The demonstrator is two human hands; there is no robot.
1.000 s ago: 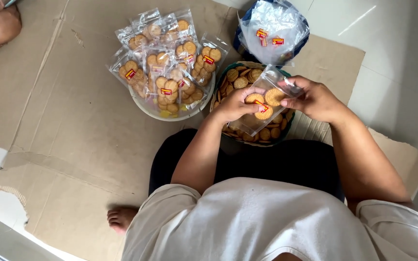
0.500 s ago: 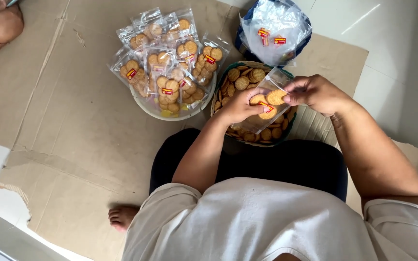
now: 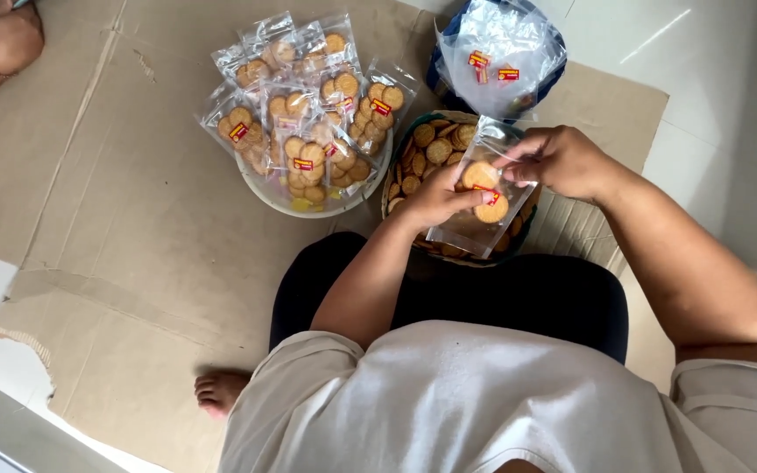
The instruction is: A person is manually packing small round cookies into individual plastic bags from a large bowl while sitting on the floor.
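Note:
My left hand (image 3: 435,200) and my right hand (image 3: 558,160) both hold a clear plastic bag (image 3: 484,197) with a few round biscuits inside. My right hand pinches the bag's upper edge; my left grips its side with a biscuit at the fingertips. Under the bag is a woven basket (image 3: 393,180) full of loose round biscuits. To its left a pale bowl (image 3: 308,207) holds several filled, sealed biscuit bags (image 3: 304,105).
A blue container with empty clear bags (image 3: 501,52) sits behind the basket. Flattened cardboard (image 3: 116,228) covers the tiled floor. Another person's hand (image 3: 10,37) rests at the top left. My bare foot (image 3: 221,391) shows at the lower left.
The bag has stayed over the basket while my hands shifted slightly on it; my right hand moved a little up along the bag's top.

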